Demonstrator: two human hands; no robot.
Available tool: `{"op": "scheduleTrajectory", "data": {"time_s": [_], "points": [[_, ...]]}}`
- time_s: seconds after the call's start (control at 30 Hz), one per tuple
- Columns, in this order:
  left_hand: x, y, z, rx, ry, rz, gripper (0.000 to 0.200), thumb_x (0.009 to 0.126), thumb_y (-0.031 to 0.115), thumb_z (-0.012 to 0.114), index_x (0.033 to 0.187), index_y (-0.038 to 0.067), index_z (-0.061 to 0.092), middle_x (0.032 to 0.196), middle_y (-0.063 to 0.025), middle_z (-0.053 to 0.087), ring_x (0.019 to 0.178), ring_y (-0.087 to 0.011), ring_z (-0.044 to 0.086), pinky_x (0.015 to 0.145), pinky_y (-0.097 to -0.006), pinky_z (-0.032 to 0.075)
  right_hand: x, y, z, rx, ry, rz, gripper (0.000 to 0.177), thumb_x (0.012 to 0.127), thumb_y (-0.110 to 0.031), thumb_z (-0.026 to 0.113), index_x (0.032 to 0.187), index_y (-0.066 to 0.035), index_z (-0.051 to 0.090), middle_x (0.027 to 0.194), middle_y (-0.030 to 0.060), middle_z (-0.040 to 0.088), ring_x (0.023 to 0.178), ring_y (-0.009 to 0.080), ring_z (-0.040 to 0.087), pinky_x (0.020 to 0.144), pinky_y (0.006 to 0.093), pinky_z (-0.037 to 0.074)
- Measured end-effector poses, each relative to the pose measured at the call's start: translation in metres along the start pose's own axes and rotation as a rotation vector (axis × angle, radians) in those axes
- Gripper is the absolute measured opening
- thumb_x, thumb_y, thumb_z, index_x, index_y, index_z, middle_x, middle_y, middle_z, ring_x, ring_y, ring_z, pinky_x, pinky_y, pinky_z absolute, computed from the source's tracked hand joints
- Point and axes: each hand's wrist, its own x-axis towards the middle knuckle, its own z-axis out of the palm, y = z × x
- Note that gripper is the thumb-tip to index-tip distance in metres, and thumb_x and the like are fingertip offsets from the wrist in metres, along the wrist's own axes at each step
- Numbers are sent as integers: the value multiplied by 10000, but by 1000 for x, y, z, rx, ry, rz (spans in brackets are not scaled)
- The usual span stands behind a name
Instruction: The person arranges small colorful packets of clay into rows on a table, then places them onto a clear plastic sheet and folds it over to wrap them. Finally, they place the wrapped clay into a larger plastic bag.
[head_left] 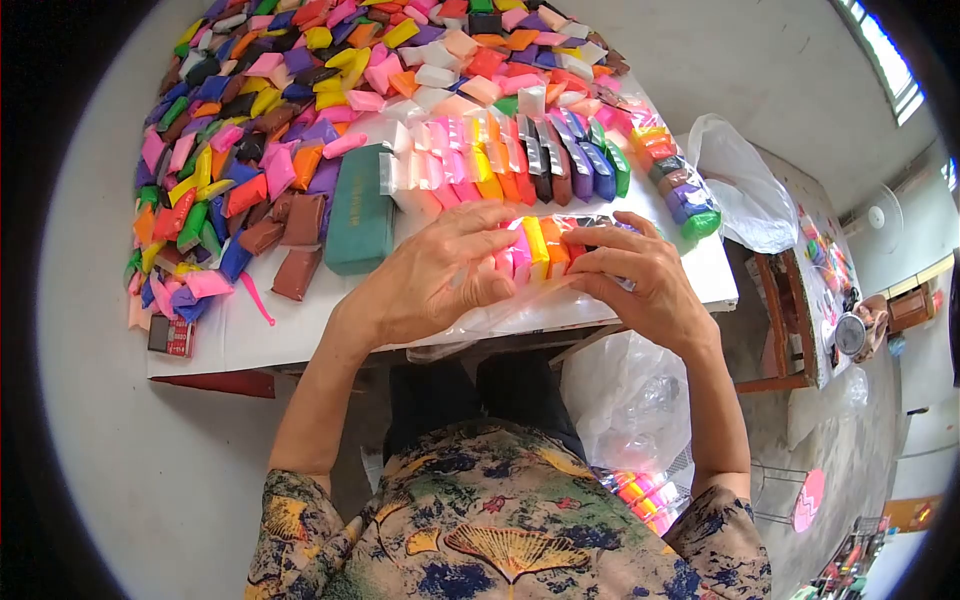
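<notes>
Between my two hands at the table's front edge is a row of small clear-wrapped packets, which look like coloured modelling clay, in pink, yellow, orange, red and dark colours. Clear plastic film, seemingly a bag, lies around and below the row. My left hand grips the pink end, thumb in front and fingers over the top. My right hand closes on the dark end, its fingers hiding part of it. Just beyond stand sorted rows of similar packets, ordered by colour. Left of them lies a green box.
A big heap of loose coloured packets covers the table's far and left parts. A filled pack lies at the right edge, beside a clear plastic bag. A red calculator-like device sits at the left corner. Another bag hangs below.
</notes>
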Motion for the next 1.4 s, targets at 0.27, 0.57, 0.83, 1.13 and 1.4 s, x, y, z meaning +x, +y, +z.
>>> {"op": "scheduleTrajectory", "data": {"time_s": [0.27,0.57,0.83,1.13,1.4], "points": [[-5,40,-18,232,-48,53,734,833,585,675,1187,-57,633,1340,-241,543,1274,-414,490,1102,-479,357,13,-1,-9,41,-60,23,139,852,-168,730,932,-56,750,1037,77,745,988,244,688,1095,493,390],[-6,46,-7,310,17,-58,307,813,175,682,1049,-22,671,1178,-208,637,1106,-369,598,913,-432,489,21,1,-11,61,-39,40,147,835,-133,743,930,-20,748,910,117,740,848,279,693,755,370,549],[6,35,-12,97,117,-275,157,863,113,639,908,-28,695,835,-179,650,775,-276,647,714,-372,495,24,3,-12,156,-62,177,147,854,-144,740,928,-17,751,860,103,738,761,200,692,737,331,541],[17,21,-15,54,115,-400,183,846,130,644,841,-49,683,754,-107,640,654,-162,606,623,-323,480,39,6,-17,100,-157,296,158,834,-158,740,923,-29,760,828,105,735,736,202,678,700,330,523],[26,10,-17,63,56,-396,183,790,92,642,691,-59,609,609,-78,622,578,-136,599,557,-314,475,53,6,-17,18,-229,329,272,757,-258,771,815,3,725,757,132,702,714,239,667,666,362,502]]}}
